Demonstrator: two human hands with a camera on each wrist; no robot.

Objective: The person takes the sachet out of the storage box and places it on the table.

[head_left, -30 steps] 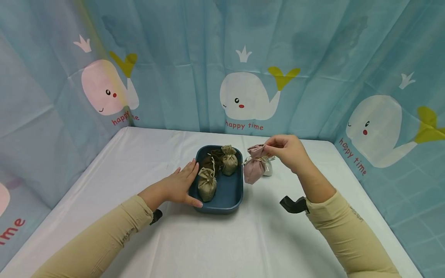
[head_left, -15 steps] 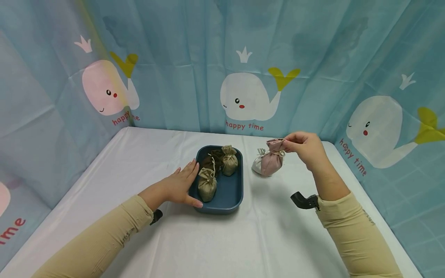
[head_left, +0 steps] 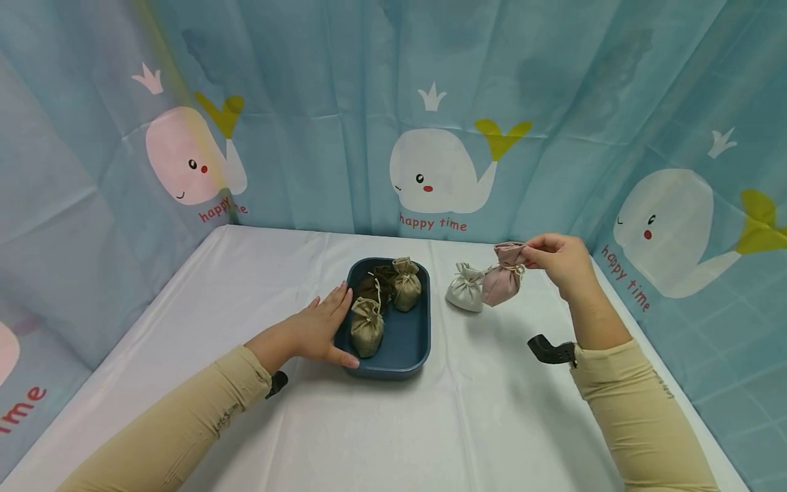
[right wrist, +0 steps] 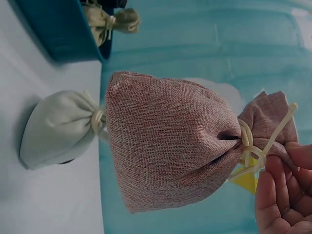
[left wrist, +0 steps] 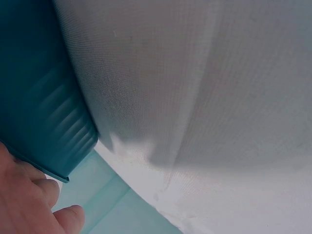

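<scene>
A pink cloth drawstring pouch (right wrist: 170, 141) hangs from my right hand (head_left: 562, 263), whose thumb and fingers pinch its gathered neck above the cream cord. Just left of it in the head view, a white drawstring pouch (head_left: 466, 290) sits on the table. My left hand (head_left: 316, 324) lies with straight fingers along the left rim of a dark blue tub (head_left: 399, 369). Inside the tub are an olive pouch (head_left: 366, 329) at the front left, another olive pouch (head_left: 406, 285) at the back right, and a dark brown pouch (head_left: 367, 287) partly hidden between them.
A white cloth covers the table (head_left: 393, 437). Behind and at both sides hangs a light blue curtain (head_left: 320, 137) printed with whales. Black wrist mounts (head_left: 551, 350) stick out near both cuffs.
My right hand has carried the pink pouch rightward, away from the tub and past the white pouch, which now shows more fully. My left hand has stayed on the tub's rim.
</scene>
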